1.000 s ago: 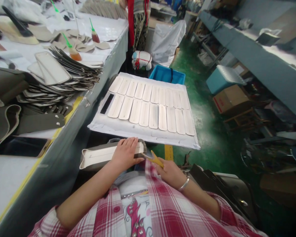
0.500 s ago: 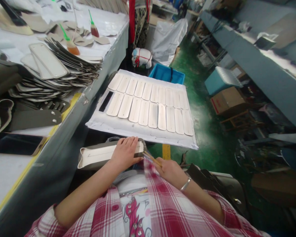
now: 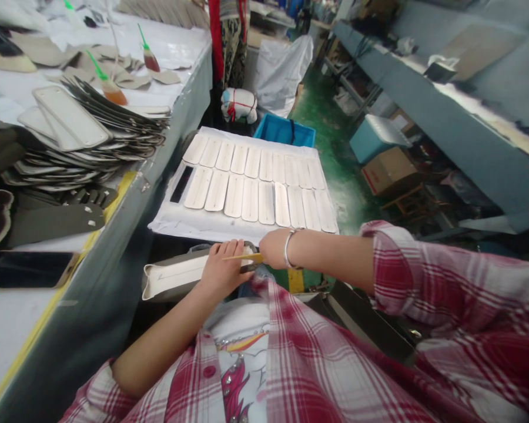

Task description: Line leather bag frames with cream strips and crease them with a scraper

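Note:
My left hand (image 3: pixel 223 269) grips a dark grey panel (image 3: pixel 183 257) near its right end, thumb below and fingers across the top. Along that panel lies a long cream strip (image 3: pixel 171 276) with a thin line down its middle; its left end curls up. In my right hand (image 3: pixel 271 247) is a thin yellow stick (image 3: pixel 247 257), pointing left across the panel's right end, over or beside my left fingers. Whether its tip touches the panel I cannot tell. Just beyond, rows of cream strips (image 3: pixel 233 194) lie on a white-covered board (image 3: pixel 194 226).
On the left table (image 3: pixel 4 329) are a stack of grey-backed panels (image 3: pixel 74 123), bottles with green nozzles (image 3: pixel 112 93) and a dark phone (image 3: pixel 26 268). A blue crate (image 3: pixel 304 135) stands behind the board. A person's patterned trousers (image 3: pixel 233 53) show beyond. Cardboard box (image 3: pixel 390 170) at right.
My right hand has moved up and forward with the stick, its forearm now coming in from the right. My left hand keeps its hold on the panel. The view has shifted slightly.

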A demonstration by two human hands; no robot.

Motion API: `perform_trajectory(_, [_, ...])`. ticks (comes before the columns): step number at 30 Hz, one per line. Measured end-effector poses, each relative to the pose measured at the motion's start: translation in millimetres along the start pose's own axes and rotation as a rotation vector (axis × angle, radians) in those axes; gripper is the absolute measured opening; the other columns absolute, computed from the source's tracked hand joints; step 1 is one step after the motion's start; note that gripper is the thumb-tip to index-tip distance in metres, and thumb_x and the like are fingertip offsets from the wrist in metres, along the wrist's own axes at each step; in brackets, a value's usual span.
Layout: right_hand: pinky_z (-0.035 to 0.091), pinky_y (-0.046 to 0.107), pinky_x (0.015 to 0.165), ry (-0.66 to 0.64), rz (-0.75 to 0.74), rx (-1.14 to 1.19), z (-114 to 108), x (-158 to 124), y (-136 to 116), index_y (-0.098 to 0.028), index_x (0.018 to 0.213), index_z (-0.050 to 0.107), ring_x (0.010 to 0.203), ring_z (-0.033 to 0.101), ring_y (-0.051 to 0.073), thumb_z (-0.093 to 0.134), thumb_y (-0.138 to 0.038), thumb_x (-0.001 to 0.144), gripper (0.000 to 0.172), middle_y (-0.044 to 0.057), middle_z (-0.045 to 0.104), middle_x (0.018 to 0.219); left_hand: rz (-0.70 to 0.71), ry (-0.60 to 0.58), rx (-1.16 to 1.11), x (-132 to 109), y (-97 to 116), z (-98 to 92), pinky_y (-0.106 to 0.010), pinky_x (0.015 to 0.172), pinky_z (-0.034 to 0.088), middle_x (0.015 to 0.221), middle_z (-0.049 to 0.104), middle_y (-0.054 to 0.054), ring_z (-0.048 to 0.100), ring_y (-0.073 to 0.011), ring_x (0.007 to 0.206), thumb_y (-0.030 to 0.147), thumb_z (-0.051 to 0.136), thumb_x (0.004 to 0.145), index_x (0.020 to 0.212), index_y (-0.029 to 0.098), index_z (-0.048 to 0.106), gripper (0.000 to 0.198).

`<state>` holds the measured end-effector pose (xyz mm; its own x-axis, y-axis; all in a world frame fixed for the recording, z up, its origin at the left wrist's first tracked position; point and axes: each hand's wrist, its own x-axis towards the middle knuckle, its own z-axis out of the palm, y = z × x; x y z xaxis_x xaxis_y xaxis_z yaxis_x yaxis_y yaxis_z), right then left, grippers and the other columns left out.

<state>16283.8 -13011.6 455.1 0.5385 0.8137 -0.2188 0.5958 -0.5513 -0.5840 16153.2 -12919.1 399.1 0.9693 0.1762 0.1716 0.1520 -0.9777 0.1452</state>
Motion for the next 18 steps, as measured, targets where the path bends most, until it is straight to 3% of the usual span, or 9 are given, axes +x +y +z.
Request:
perform_trajectory(4, [0.043, 0.033, 0.063, -0.221, -0.011, -0.344, -9.8, -8.4, -11.6, -0.02, 0.027, 0.029, 0.052, 0.051, 0.017, 0.072, -0.011, 0.044, 0.047, -0.006, 0.019, 0.028, 0.0, 0.033, -0.002, -4.1, 0.0, -1.9, -0.039, 0.091, 0.031, 0.119, 0.053, -0.013, 0.048, -0.0266, 0.106, 0.047, 0.063, 0.069, 0.125, 0.014, 0.04, 0.069])
perform_trajectory(6, [0.042, 0.027, 0.052, -0.289, 0.057, -0.298, -21.7, -26.0, -3.2, -0.02, 0.029, 0.036, 0.04, 0.045, 0.012, 0.07, -0.023, 0.053, 0.042, -0.005, 0.025, 0.026, -0.007, 0.053, 0.006, -7.0, 1.1, -2.2, -0.039, 0.091, 0.032, 0.117, 0.054, -0.014, 0.048, -0.0263, 0.105, 0.046, 0.065, 0.068, 0.124, 0.014, 0.041, 0.069])
perform_trajectory(8, [0.037, 0.023, 0.043, -0.335, 0.12, -0.085, -30.5, -44.3, 10.2, -0.017, 0.041, 0.049, 0.032, 0.039, 0.009, 0.064, -0.036, 0.064, 0.033, -0.004, 0.036, 0.03, -0.011, 0.071, 0.02, -9.6, 2.3, -1.7, -0.039, 0.091, 0.032, 0.116, 0.054, -0.014, 0.049, -0.0264, 0.103, 0.047, 0.065, 0.067, 0.124, 0.013, 0.042, 0.07])
perform_trajectory(10, [0.036, 0.022, 0.041, -0.226, 0.118, 0.271, -29.5, -55.1, 21.4, -0.016, 0.056, 0.056, 0.033, 0.04, 0.007, 0.056, -0.043, 0.07, 0.03, -0.004, 0.045, 0.037, -0.007, 0.081, 0.036, -11.3, 3.2, -0.9, -0.039, 0.09, 0.032, 0.117, 0.053, -0.015, 0.049, -0.0267, 0.103, 0.047, 0.065, 0.068, 0.126, 0.013, 0.041, 0.071])
perform_trajectory(14, [0.043, 0.022, 0.05, 0.293, -0.039, 1.095, 5.7, -40.6, 22.5, -0.017, 0.07, 0.048, 0.044, 0.045, 0.007, 0.062, -0.043, 0.066, 0.029, -0.008, 0.041, 0.048, 0.009, 0.071, 0.088, -11.2, 4.8, 0.2, -0.041, 0.09, 0.031, 0.117, 0.053, -0.016, 0.048, -0.0279, 0.104, 0.048, 0.064, 0.069, 0.128, 0.012, 0.04, 0.073])
perform_trajectory(16, [0.043, 0.022, 0.049, 0.425, -0.046, 1.359, 27.7, -21.0, 15.9, -0.018, 0.07, 0.045, 0.043, 0.041, 0.005, 0.065, -0.043, 0.063, 0.033, -0.009, 0.038, 0.05, 0.02, 0.059, 0.13, -10.3, 5.9, 0.6, -0.043, 0.092, 0.03, 0.114, 0.053, -0.017, 0.047, -0.0293, 0.103, 0.049, 0.063, 0.07, 0.129, 0.01, 0.039, 0.074])
perform_trajectory(18, [0.039, 0.02, 0.043, 0.475, -0.021, 1.464, 43.9, -1.6, 10.0, -0.018, 0.07, 0.044, 0.039, 0.035, 0.004, 0.065, -0.045, 0.064, 0.035, -0.01, 0.034, 0.048, 0.024, 0.047, 0.163, -9.6, 6.7, 1.3, -0.044, 0.091, 0.029, 0.112, 0.053, -0.018, 0.047, -0.0303, 0.103, 0.05, 0.062, 0.07, 0.13, 0.01, 0.038, 0.076])
